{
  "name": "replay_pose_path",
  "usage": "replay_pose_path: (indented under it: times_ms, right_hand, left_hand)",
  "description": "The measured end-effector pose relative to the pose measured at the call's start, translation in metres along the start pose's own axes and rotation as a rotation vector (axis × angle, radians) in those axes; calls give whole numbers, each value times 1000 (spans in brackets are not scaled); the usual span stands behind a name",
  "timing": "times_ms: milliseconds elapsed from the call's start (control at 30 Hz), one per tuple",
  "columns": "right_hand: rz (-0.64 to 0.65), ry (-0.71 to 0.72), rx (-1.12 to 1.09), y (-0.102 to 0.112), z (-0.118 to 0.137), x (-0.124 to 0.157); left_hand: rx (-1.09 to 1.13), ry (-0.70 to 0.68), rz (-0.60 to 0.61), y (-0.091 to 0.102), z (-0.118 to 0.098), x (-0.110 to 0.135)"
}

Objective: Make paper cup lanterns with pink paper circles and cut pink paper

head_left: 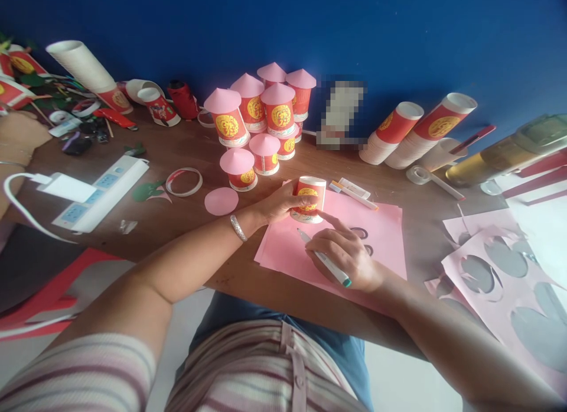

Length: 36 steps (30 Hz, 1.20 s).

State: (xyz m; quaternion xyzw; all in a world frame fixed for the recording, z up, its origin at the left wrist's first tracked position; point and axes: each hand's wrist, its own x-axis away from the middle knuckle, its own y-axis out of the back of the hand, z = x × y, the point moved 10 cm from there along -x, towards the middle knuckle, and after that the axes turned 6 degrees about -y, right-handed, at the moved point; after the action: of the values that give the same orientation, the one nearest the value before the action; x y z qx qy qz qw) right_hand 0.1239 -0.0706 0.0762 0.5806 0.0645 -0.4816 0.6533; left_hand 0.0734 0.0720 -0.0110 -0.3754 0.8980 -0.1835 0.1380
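Note:
My left hand (pixel 283 204) is closed round a red paper cup (pixel 315 190) with a gold emblem and white lower band, its white rim upward. Held in my right hand (pixel 348 249) is a white marker (pixel 330 267) with a green end, its bare tip toward the left. The right index finger reaches to the cup's side, near its lower edge. Under both hands lie pink paper sheets (pixel 283 246) with dark rings on top. Behind the cup, several red cups with pink cone tops (pixel 277 107) stand grouped, some stacked. A pink paper disc (pixel 221 201) lies left of my hand.
Stacked paper cups (pixel 436 125) lean on the right, near a tape roll (pixel 419 174) and a gold bottle (pixel 496 158). Cut pink paper (pixel 482 270) hangs at the right edge. On the left are a power strip (pixel 104 190), a white ring (pixel 183 181) and another person's hand (pixel 22 134).

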Motion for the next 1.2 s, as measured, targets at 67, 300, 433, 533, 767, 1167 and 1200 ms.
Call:
replay_pose_path:
  times_ms: [67,300,433,533,767,1167,1200]
  right_hand:
    - [-13,11,23,1,2,-1]
    - [-141,20,162,17,-3,5]
    - [-136,-7,199,17,-8,6]
    - [-127,-11,215,16,-8,6]
    - [-97,-29,236,14,-11,5]
    - [-92,-18,224,10,-12,8]
    - [-90,-18,223,10,-12,8]
  left_hand:
    - [-11,7,-11,0,1,0]
    - [13,15,-18,1,-2,2]
    - [17,9,20,-1,-3,2]
    - [8,10,35,-3,-2,2]
    - [-31,12,-2,-1,-3,1]
    - [-37,-11,13,-4,-7,0]
    - [-34,-11,14,-4,-7,0]
